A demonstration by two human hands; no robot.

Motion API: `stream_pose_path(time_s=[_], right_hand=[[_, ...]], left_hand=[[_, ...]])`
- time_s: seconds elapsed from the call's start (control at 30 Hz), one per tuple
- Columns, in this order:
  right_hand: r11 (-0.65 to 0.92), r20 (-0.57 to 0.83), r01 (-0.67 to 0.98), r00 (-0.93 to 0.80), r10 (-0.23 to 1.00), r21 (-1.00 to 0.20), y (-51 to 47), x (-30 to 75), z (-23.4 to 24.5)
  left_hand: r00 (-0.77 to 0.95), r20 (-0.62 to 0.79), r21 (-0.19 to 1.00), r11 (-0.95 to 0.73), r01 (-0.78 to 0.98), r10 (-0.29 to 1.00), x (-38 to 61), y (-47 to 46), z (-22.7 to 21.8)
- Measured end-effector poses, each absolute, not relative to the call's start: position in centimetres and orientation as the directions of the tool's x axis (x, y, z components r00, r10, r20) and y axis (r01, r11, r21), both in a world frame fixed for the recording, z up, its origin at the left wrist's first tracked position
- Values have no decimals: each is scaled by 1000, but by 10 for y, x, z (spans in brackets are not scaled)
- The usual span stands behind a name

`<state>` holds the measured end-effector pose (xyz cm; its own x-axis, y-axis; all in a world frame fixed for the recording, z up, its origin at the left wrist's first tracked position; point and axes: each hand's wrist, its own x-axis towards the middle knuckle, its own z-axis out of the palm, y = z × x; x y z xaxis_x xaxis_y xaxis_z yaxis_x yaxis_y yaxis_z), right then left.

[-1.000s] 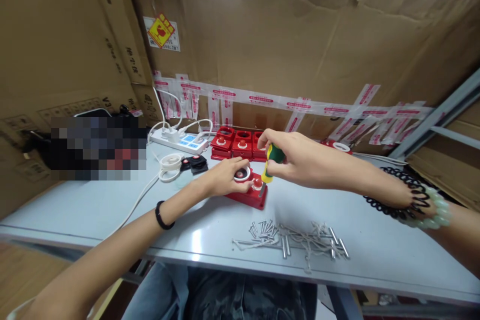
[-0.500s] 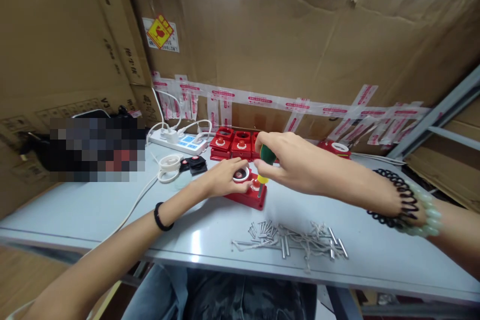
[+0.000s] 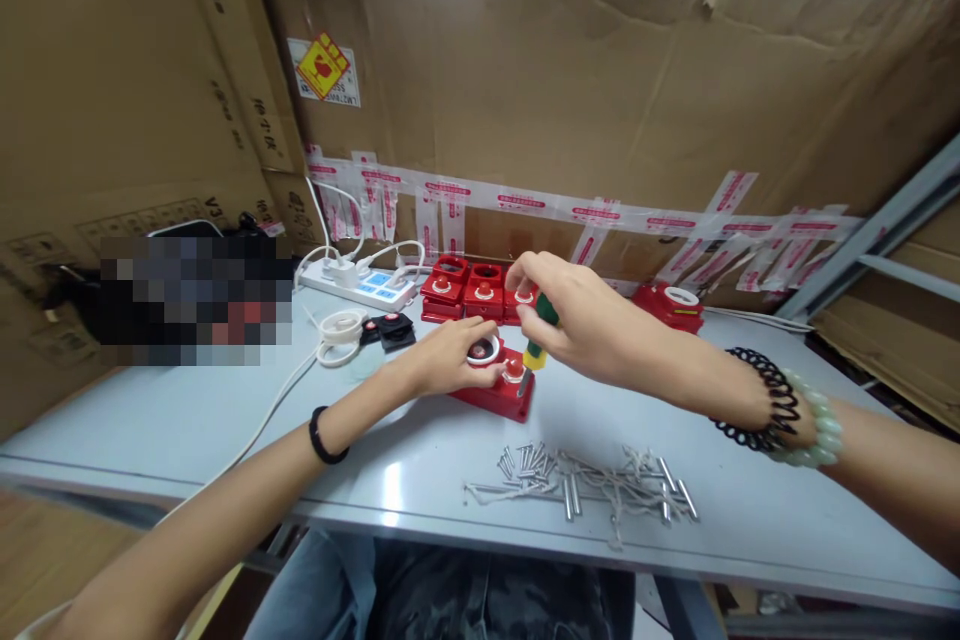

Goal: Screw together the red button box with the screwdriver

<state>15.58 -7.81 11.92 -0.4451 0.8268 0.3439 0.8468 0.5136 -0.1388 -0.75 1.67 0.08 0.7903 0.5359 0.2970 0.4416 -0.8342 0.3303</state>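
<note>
Mid-frame, clear of white table edge [image 3: 420, 518], one red oblong box [image 3: 487, 398] is held by left hand [image 3: 454, 355], one green-yellow screwdriver [image 3: 535, 357] by right hand [image 3: 576, 318].

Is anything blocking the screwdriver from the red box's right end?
Nothing visible. The right hand holds the screwdriver with its tip at the red box's right end; the left hand grips farther left, and the screws lie nearer the table edge.

White power strip [image 3: 375, 282] at table [image 3: 202, 420] rear, plugs [image 3: 343, 271] seated. Behind it, upright cardboard [image 3: 525, 90]: top edge torn, red-and-white tape [image 3: 521, 202] across lower part, yellow label [image 3: 324, 67] upper left. Grey metal rack [image 3: 877, 233] at right.
</note>
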Motion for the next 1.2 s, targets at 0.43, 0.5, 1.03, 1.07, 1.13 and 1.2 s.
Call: stream_pose_path(time_s=[0.43,0.5,1.03,1.07,1.13,1.2], right_hand=[[413,311,911,-392,866,-3,-79,155,121],[363,290,931,-359,887,43,-79,157,123],[445,176,894,-429,886,-59,-82,156,131],[458,168,885,-441,882,-85,-82,156,132],[460,162,881,-441,883,-107,-83,156,132],[433,176,897,-414,893,-87,-81,156,130]], left_hand=[[782,299,336,-828,449,546,-8,17,1],[792,298,334,-835,437,534,-8,17,1],[780,326,283,-842,459,534,-11,14,4],[782,324,281,-843,458,533,-11,14,4],[782,322,278,-843,461,534,-11,14,4],[781,322,277,-842,462,535,-11,14,4]])
